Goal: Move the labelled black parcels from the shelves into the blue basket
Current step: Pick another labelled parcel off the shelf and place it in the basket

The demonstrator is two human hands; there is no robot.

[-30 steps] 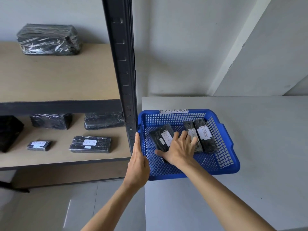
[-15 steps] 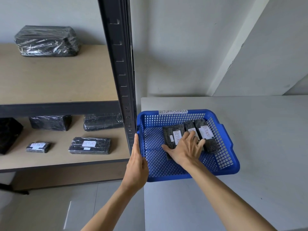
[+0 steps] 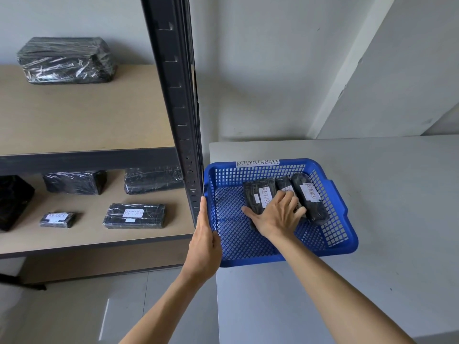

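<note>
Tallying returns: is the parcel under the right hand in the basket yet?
In. The leftmost parcel lies flat on the blue basket floor beside two others, with the right hand resting on it.

The right hand (image 3: pixel 278 214) covers most of the middle black wrapped parcel (image 3: pixel 284 183) in the blue plastic mesh basket (image 3: pixel 330 219), hiding its label. The picture's left edge cuts off a black bundle (image 3: pixel 12 202) on the lower shelf.

"RETURN OVERDUE" marks the blue basket (image 3: pixel 347 234); "RETURN" labels two basket parcels (image 3: pixel 259 194) and two shelf parcels (image 3: pixel 134 216).
</note>
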